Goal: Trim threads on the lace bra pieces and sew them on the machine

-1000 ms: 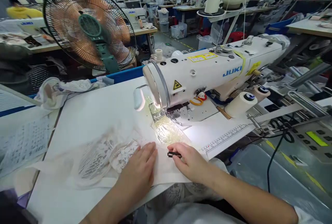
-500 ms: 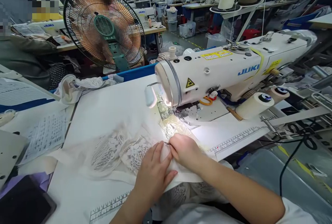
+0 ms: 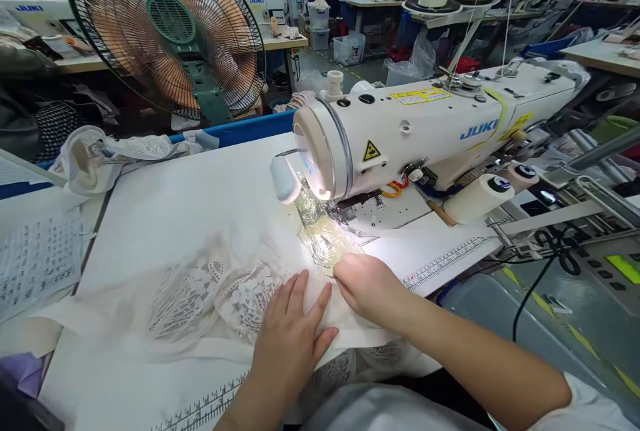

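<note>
A white lace bra (image 3: 185, 298) lies spread on the sewing table, its cups to the left of my hands. My left hand (image 3: 295, 324) rests flat on its pale fabric, fingers spread. Close beside it, my right hand (image 3: 367, 288) is closed in a pinch at the cloth, and what its fingertips hold is hidden. Just beyond my right hand, shiny clear tape (image 3: 327, 241) covers the bed in front of the needle area. The white sewing machine (image 3: 430, 128) stands behind, with its lamp lighting this spot.
A large fan (image 3: 170, 24) stands at the back left. Cream thread cones (image 3: 480, 201) sit right of the machine, and orange-handled scissors (image 3: 393, 189) lie under its arm. More lace pieces (image 3: 100, 154) hang over the far left edge. Paper with handwriting (image 3: 40, 251) lies left.
The view has turned slightly to the right. My right hand has drawn a little away from my left fingertips, and the small dark tip seen at its fingers no longer shows.
</note>
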Available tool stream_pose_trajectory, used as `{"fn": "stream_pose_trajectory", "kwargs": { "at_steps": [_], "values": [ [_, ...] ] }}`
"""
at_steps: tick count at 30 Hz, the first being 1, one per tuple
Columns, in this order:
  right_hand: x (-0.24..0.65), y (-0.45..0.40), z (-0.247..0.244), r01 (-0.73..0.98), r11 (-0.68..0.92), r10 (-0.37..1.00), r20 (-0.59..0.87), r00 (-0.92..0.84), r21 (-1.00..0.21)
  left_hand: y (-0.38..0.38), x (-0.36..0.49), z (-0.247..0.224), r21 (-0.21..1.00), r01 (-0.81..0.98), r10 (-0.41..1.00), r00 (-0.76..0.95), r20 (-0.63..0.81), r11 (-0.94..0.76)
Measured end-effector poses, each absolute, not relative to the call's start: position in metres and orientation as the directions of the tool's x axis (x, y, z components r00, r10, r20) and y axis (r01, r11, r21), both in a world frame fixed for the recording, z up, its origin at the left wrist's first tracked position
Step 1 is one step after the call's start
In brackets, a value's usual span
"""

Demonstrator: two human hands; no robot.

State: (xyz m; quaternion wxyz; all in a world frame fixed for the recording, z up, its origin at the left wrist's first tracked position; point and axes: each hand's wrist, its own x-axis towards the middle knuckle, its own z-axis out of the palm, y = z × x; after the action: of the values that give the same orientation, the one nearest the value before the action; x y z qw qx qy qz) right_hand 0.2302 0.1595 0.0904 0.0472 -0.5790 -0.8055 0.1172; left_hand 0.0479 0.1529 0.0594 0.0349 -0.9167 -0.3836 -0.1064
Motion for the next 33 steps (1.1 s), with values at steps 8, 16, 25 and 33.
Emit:
{"fn": "stream_pose_trajectory", "kwargs": {
  "at_steps": [8,16,25,33],
  "values": [
    [0.227,0.163,0.078,0.900,0.345,0.928,-0.043,-0.369,-0.266,0.155,0.048,0.057,-0.042,0.688,0.650,0.703,0.289,-0.725],
    [0.246,0.150,0.087,0.920,0.304,0.945,-0.046,-0.325,-0.248,0.156,0.047,0.054,-0.061,0.670,0.627,0.719,0.300,-0.740],
    [0.214,0.174,0.079,0.894,0.341,0.934,-0.009,-0.358,-0.290,0.156,0.042,0.051,-0.055,0.648,0.619,0.747,0.243,-0.759],
    [0.212,0.177,0.082,0.890,0.341,0.931,-0.020,-0.364,-0.302,0.156,0.043,0.049,-0.012,0.683,0.660,0.710,0.243,-0.730]
  ]
}}
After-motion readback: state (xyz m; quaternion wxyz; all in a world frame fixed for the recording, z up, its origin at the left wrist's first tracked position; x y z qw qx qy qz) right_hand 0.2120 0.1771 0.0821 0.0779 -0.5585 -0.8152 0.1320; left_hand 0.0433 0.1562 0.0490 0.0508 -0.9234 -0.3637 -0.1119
